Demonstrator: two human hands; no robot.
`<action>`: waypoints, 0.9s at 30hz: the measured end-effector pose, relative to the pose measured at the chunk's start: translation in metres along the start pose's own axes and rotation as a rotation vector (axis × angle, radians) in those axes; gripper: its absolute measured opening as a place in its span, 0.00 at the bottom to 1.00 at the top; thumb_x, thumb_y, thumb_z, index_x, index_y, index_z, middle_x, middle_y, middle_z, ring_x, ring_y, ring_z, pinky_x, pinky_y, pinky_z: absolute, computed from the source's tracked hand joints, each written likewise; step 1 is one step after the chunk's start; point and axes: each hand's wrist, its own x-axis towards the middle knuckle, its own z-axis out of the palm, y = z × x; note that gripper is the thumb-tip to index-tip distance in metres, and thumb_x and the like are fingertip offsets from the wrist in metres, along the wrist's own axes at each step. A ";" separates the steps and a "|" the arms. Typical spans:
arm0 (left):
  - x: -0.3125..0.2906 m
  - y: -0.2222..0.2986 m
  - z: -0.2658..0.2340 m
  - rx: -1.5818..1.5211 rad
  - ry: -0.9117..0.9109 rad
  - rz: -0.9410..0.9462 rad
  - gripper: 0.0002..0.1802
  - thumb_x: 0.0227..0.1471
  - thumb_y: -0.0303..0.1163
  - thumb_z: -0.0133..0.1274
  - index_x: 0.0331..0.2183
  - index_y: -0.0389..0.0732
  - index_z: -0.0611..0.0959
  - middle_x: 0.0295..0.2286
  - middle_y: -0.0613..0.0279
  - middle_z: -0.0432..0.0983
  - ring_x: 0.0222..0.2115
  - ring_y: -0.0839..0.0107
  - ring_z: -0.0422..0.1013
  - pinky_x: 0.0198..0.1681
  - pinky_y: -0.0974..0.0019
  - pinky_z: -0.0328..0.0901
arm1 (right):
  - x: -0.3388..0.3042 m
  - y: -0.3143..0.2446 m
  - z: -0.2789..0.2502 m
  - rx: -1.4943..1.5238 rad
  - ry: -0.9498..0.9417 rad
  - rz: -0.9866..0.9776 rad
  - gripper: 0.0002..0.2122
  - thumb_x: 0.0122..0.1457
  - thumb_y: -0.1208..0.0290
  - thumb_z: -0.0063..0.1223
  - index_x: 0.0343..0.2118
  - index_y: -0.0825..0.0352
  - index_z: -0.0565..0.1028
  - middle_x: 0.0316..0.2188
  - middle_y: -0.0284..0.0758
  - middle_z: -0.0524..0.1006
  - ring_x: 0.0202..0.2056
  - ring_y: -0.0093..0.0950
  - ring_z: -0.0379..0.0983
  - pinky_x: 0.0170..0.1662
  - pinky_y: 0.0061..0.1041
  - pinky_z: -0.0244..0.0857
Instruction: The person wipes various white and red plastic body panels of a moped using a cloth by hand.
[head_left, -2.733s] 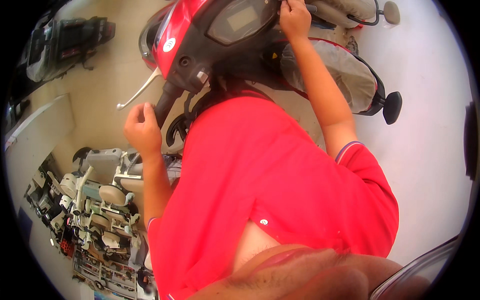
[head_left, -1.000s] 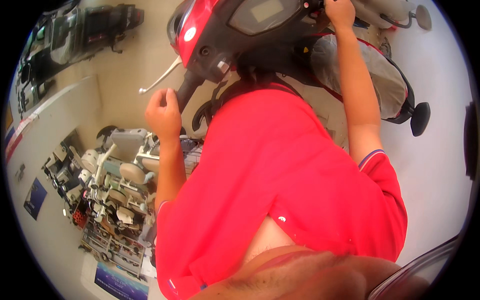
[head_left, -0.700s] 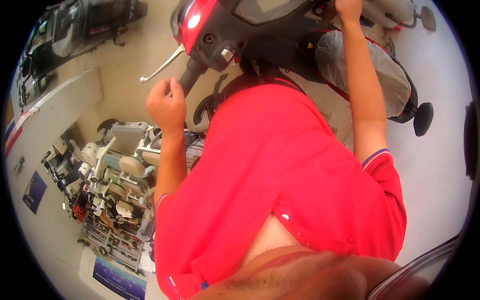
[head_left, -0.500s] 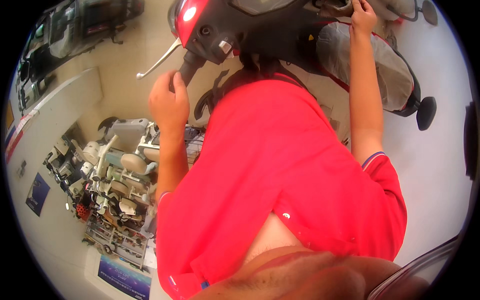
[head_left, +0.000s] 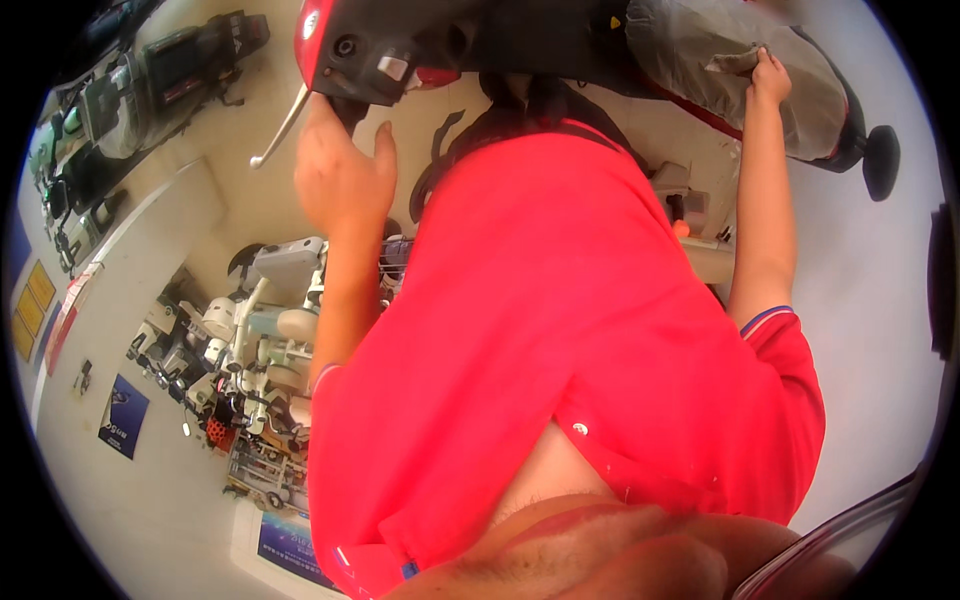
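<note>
A red and black scooter (head_left: 480, 40) stands before me, its handlebar end on the left and its seat on the right. My left hand (head_left: 345, 170) is at the black handlebar grip (head_left: 348, 112), fingers over it and thumb standing apart. Beside those fingers juts a silver brake lever (head_left: 280, 130). My right hand (head_left: 770, 80) pinches a greyish cloth (head_left: 735, 62), which lies against the seat (head_left: 680, 45). A wrinkled clear plastic cover wraps the seat.
A black mirror (head_left: 881, 162) sticks out past the seat's right end. Other scooters (head_left: 170, 85) stand at the far left. A low white wall (head_left: 140, 250) runs at left, with several pale scooters (head_left: 270, 330) beyond it.
My right hand has brought the cloth from beyond the seat's far edge onto the seat cover. My left hand stays at the grip, its thumb now farther out. The whole view has shifted.
</note>
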 end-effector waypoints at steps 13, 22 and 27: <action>0.001 0.007 0.012 0.314 0.263 0.095 0.61 0.26 0.54 0.72 0.55 0.27 0.63 0.50 0.37 0.66 0.54 0.43 0.61 0.50 0.46 0.61 | -0.014 0.072 0.044 -0.235 -0.054 0.071 0.21 0.52 0.64 0.62 0.44 0.75 0.77 0.42 0.46 0.79 0.45 0.36 0.75 0.49 0.30 0.65; 0.014 -0.015 0.030 0.333 0.423 0.062 0.42 0.31 0.60 0.68 0.36 0.33 0.77 0.34 0.49 0.76 0.37 0.46 0.72 0.40 0.48 0.64 | -0.014 0.086 0.041 0.065 -0.101 0.267 0.17 0.52 0.70 0.63 0.42 0.76 0.77 0.40 0.41 0.79 0.40 0.28 0.75 0.45 0.25 0.67; 0.015 -0.011 0.028 0.359 0.459 0.058 0.37 0.31 0.58 0.68 0.34 0.35 0.79 0.31 0.48 0.77 0.34 0.47 0.73 0.37 0.48 0.65 | -0.027 0.103 0.038 -0.254 -0.297 0.087 0.19 0.53 0.61 0.61 0.41 0.73 0.78 0.39 0.43 0.80 0.40 0.34 0.77 0.46 0.29 0.66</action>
